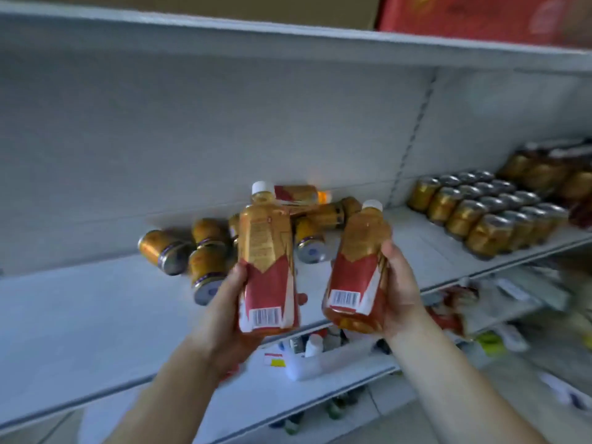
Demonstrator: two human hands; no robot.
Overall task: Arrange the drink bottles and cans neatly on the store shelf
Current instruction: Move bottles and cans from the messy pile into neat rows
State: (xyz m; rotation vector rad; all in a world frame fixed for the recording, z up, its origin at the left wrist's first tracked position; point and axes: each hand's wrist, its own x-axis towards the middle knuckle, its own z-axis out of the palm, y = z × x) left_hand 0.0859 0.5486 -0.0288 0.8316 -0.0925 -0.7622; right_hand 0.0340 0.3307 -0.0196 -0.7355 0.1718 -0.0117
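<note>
My left hand [224, 310] grips an amber drink bottle [267, 261] with a red and gold label and a white cap, held upright in front of the shelf. My right hand [398, 290] holds a second, matching bottle [357, 270], tilted a little to the right. Behind them, on the white shelf [96, 302], several gold cans [166, 251] lie on their sides in a loose heap. One more bottle [298, 193] lies flat against the back panel. To the right, gold cans [480, 209] stand upright in neat rows.
Wrapped packs of amber bottles [544, 169] stand at the far right. A red carton [480, 17] and a brown box sit on the shelf above. The lower shelf holds a white tray [320, 357] with small bottles and other packets. The shelf's left part is bare.
</note>
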